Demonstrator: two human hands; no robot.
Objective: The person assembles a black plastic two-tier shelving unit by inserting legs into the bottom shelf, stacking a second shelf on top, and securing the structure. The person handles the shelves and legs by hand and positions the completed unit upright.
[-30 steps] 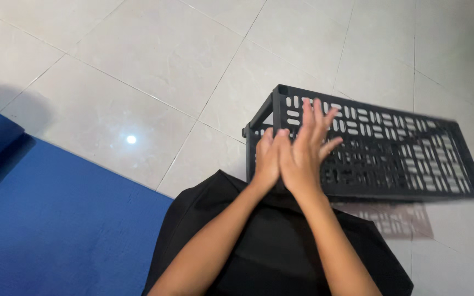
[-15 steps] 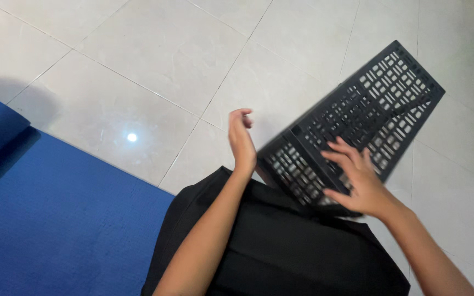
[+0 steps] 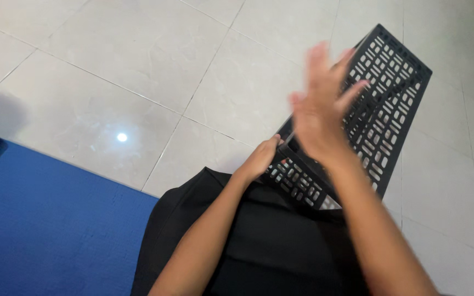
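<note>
So from the head cam we're looking straight down. Our left hand (image 3: 260,160) has its grip clamped on the near corner of a black slotted plastic crate (image 3: 379,118), which sits tilted, its near end against our lap and the rest stretching away over the floor. Our right hand (image 3: 320,112) is up in the air just above the crate, fingers spread, grip fully released and touching nothing; it's pretty blurred. Under both arms there's our black garment (image 3: 270,241). Off to the left of the left hand's grip we've got a blue mat (image 3: 50,219), and beyond it pale floor tiles (image 3: 138,60) with a small bright light reflection (image 3: 122,137).
</note>
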